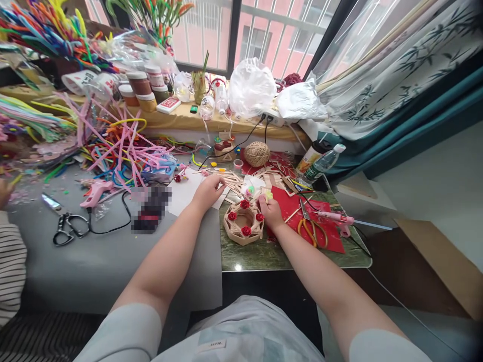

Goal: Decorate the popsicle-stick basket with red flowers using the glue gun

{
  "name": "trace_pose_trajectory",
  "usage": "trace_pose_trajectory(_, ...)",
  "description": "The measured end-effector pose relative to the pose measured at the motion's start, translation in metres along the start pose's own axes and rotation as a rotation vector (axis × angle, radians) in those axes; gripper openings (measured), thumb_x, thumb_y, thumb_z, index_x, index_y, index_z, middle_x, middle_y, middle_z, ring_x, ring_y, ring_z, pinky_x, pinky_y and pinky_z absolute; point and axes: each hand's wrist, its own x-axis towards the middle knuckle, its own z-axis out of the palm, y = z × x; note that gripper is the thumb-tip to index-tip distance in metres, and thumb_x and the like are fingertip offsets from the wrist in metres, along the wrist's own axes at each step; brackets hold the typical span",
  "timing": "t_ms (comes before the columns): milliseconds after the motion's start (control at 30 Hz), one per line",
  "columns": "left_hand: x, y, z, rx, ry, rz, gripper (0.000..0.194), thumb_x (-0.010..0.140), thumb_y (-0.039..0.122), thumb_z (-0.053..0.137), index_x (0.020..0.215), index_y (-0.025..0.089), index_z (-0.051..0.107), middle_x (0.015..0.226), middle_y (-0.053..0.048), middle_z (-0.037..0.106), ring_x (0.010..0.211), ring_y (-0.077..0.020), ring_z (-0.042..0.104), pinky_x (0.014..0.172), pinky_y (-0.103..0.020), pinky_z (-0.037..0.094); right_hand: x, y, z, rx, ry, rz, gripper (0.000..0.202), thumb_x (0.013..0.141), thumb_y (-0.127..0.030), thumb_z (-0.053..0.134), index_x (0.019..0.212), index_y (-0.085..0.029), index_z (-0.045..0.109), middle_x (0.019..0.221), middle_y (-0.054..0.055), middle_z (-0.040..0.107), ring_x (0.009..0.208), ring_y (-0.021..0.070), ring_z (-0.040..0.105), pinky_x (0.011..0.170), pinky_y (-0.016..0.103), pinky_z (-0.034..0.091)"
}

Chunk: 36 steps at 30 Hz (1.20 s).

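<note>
My right hand (270,211) is closed on a small pale yellow flower (268,195), held just beside a ring-shaped craft-stick basket (243,237). Red roses sit around the basket's top, and its middle is open. My left hand (210,192) hovers over the near left side of a pile of loose wooden craft sticks (233,182), thumb and fingers curled together in a pinch. Whatever is between those fingertips is too small to make out. Behind the basket, a small multicoloured piece (250,190) lies on white paper.
Red paper (332,236) on the right bears orange-handled scissors (312,234) and a pink glue gun (334,217). A twine ball (257,154) and water bottle (324,163) stand behind. Black scissors (68,223), another glue gun (97,193) and pipe cleaners (121,146) lie left, near another person's striped sleeve (11,261).
</note>
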Motion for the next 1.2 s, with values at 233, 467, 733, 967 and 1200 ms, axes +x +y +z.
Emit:
trace_pose_trajectory(233,0.0,-0.001,0.007,0.0,0.037,-0.017,0.016,0.099,0.031,0.056,0.107,0.02,0.065,0.104,-0.008,0.071,0.098,-0.022,0.063,0.092,-0.036,0.05,0.0,0.005,-0.002,0.166,-0.049,0.098,0.056,0.1,-0.074,0.039,0.085,-0.025,0.061,0.073,0.005,0.067,0.06,0.0205,0.06,0.057,0.034,0.052)
trace_pose_trajectory(467,0.003,-0.008,0.015,0.125,-0.01,-0.035,0.016,0.093,0.029,0.065,0.107,0.023,0.071,0.137,-0.011,0.069,0.136,-0.0309,0.054,0.123,-0.053,0.033,0.001,0.005,-0.007,0.283,-0.067,0.136,0.051,0.097,-0.075,0.048,0.082,-0.026,0.055,0.074,0.003,0.064,0.058,0.0182,0.058,0.054,0.032,0.051)
trace_pose_trajectory(733,-0.002,0.007,0.015,0.136,0.127,-0.112,0.017,0.099,0.034,0.061,0.111,0.024,0.069,0.14,-0.009,0.067,0.14,-0.0284,0.052,0.125,-0.051,0.032,0.002,0.007,-0.012,0.354,-0.056,0.138,0.04,0.102,-0.066,0.047,0.1,-0.027,0.055,0.078,0.0,0.059,0.06,0.017,0.053,0.057,0.031,0.048)
trace_pose_trajectory(967,-0.006,0.027,0.016,-0.118,0.003,-0.016,0.017,0.103,0.034,0.058,0.106,0.024,0.071,0.109,-0.007,0.076,0.109,-0.0226,0.068,0.106,-0.042,0.051,0.006,0.019,-0.009,0.497,0.035,0.091,0.037,0.105,-0.061,0.048,0.115,-0.027,0.059,0.074,-0.002,0.049,0.063,0.0161,0.046,0.057,0.03,0.041)
trace_pose_trajectory(1200,-0.006,0.03,0.018,-0.319,-0.14,0.15,0.016,0.102,0.021,0.06,0.105,0.023,0.075,0.095,-0.007,0.076,0.093,-0.021,0.068,0.088,-0.039,0.054,0.006,0.026,-0.009,0.618,0.021,0.064,0.025,0.107,-0.046,0.056,0.105,-0.024,0.068,0.073,-0.002,0.053,0.061,0.0132,0.043,0.055,0.028,0.033)
